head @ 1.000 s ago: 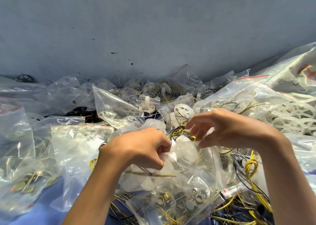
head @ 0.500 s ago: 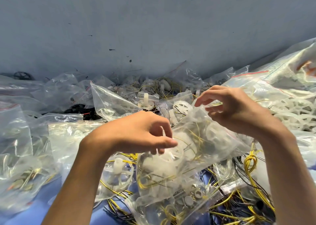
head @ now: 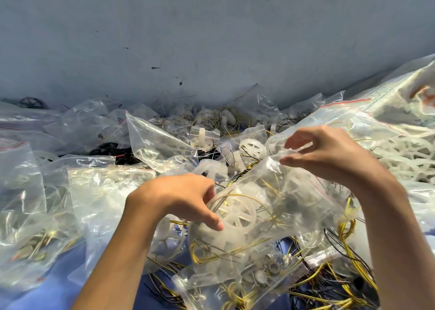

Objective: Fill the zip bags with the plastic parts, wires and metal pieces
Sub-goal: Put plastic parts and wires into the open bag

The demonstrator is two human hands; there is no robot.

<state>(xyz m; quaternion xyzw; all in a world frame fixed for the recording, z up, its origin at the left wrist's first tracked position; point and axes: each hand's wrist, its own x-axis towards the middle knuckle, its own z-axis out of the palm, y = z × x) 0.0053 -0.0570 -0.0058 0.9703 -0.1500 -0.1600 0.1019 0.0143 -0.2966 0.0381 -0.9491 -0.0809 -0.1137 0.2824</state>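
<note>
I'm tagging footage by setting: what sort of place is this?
Probably a small packing workbench: heaps of clear zip bags, white plastic wheels and yellow wires against a bare wall.

Thin clear plastic film, glossy and crinkled: the zip bag (head: 294, 192). Inside that bag, a milky plastic wheel (head: 237, 213) with a dull sheen, and yellow wires (head: 204, 255) in smooth plastic sheathing. Just below the bag, greyish metal pieces (head: 273, 267) with a dull finish, inside another glossy pouch (head: 235, 283). Behind the bag, a wall (head: 211, 39) of matt, speckled blue-grey paint. Under the bag, a smooth blue surface (head: 58, 286) — cloth or plastic, hard to tell.
</note>
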